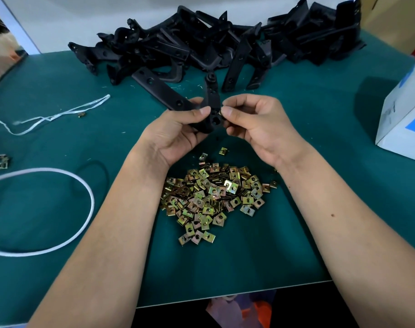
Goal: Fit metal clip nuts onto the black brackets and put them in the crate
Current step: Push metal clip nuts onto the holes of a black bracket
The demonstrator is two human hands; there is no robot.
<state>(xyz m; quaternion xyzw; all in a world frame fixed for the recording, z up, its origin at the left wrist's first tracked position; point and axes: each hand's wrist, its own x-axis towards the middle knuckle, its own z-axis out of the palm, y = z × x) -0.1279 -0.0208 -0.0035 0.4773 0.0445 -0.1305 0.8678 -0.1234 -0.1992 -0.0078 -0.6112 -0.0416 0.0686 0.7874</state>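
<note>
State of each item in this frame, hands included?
left hand: grip curled round the bracket
right hand: pinches a clip nut
bracket: held above the mat
clip nut: at the bracket's edge; seating unclear
clip nut pile: loose on mat
bracket pile: heaped at back

Left hand [178, 131] grips black bracket [212, 102]; right hand [256, 121] pinches clip nut [220, 112] at its edge. Nut pile [209, 197] on green mat [59, 129]; bracket heap [213, 41] behind.

Two hands [178, 131], one white box [405, 114], clip nuts [209, 197], brackets [201, 43] (heaps uncountable).
</note>
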